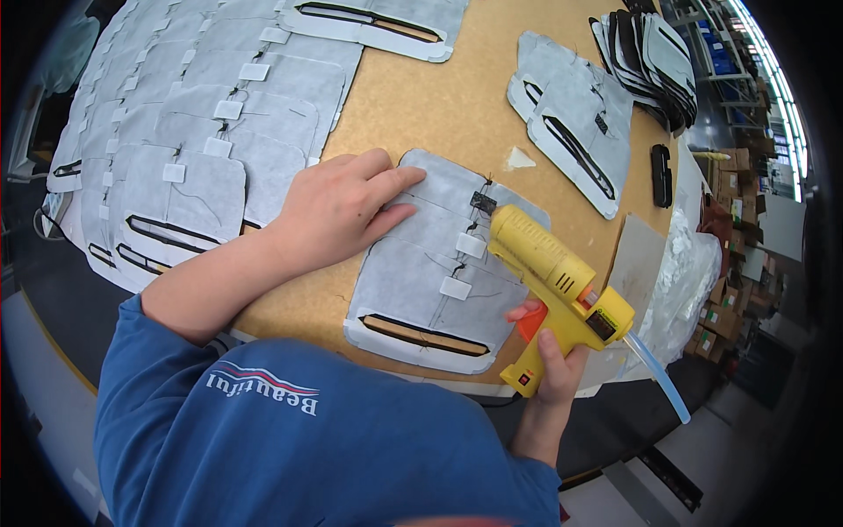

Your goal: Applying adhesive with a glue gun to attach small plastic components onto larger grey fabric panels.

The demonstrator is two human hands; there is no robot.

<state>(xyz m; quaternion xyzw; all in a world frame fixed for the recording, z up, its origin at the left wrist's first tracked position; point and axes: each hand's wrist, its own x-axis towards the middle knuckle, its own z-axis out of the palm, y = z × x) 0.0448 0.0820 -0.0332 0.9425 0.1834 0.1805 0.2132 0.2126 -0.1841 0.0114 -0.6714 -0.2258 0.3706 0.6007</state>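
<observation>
My right hand (559, 364) grips a yellow hot glue gun (544, 263) by its handle, a finger at the orange trigger. A translucent bluish glue stick (660, 378) sticks out of the gun's back end. The nozzle end is over a small black component (483, 203) on a grey fabric panel (404, 272); whether it touches is hidden. Thin dark wires and white square patches (455, 287) run down that panel, above a long black-edged slot (426, 336). My left hand (338, 211) rests on the panel's upper left edge, index finger and thumb stretched apart, holding nothing.
Overlapping grey panels with wires and white patches (254, 72) cover the left of the brown table (421, 105). Another panel (575, 123) lies at the upper right, near a stack of panels (654, 66) and a black tool-like object (661, 176). Clear plastic (685, 272) hangs at the right edge.
</observation>
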